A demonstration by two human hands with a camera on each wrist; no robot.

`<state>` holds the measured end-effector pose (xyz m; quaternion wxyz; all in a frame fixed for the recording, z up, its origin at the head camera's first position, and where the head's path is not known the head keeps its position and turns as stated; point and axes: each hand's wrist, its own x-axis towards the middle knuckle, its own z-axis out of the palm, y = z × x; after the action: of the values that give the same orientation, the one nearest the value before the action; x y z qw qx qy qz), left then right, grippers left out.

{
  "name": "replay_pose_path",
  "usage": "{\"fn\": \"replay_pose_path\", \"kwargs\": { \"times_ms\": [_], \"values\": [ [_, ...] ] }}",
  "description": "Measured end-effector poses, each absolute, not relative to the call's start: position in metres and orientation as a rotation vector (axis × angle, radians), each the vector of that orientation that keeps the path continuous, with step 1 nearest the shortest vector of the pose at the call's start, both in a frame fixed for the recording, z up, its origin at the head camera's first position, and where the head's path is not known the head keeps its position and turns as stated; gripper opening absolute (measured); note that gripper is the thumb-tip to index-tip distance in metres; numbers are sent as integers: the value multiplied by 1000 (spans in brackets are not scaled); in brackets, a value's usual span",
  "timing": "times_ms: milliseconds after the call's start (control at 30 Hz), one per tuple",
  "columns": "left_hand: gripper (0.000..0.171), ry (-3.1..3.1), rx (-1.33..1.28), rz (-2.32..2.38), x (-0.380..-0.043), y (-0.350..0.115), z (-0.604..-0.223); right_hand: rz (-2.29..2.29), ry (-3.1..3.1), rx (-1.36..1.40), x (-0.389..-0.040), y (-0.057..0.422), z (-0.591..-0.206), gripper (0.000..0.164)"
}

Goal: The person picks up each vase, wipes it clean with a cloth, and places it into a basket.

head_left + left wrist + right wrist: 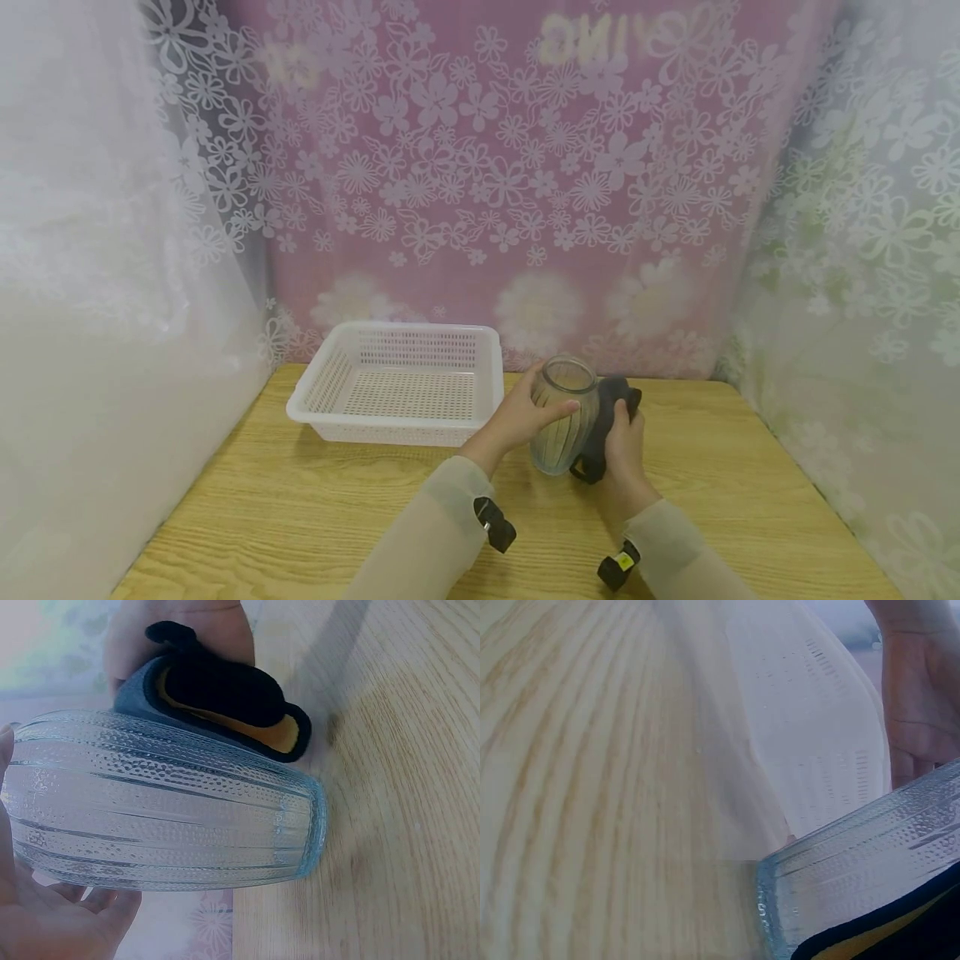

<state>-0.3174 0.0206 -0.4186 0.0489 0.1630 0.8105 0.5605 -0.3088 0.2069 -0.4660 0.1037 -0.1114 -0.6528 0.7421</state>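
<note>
One table (300, 500), its top wood-grained, bore one white plastic basket (390, 422), rectangular and slotted. Just to its right was one glass jar (172, 810), rounded, ribbed and dimpled; whether its base touched the table I couldn't tell. One dark, folded, yellow-lined cloth (603, 425) lay against it. The left hand (521, 412) curled round the jar; the right hand (626, 446) pinched the cloth.
</note>
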Motion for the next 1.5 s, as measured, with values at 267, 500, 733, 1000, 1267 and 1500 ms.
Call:
{"fn": "replay_pose_path", "kwargs": {
  "times_ms": [267,500,733,1000,1267,1500],
  "values": [
    [102,2474,492,1705,-317,21,-419,2162,-1890,-325,-305,209,-455,66],
    [102,2481,487,1711,-318,22,-421,2100,-1868,-271,-299,208,-444,68],
    [101,2477,487,1718,-319,22,-422,2037,-1867,-174,-294,208,-433,63],
    [100,2476,495,1710,-320,21,-423,1905,-1827,-64,-289,201,-424,55],
    [103,2472,510,1711,-320,21,-422,1716,-1795,76,-286,192,-420,53],
    [103,2474,500,1711,-320,22,-423,1598,-1773,236,-285,183,-424,49]
  ]
}}
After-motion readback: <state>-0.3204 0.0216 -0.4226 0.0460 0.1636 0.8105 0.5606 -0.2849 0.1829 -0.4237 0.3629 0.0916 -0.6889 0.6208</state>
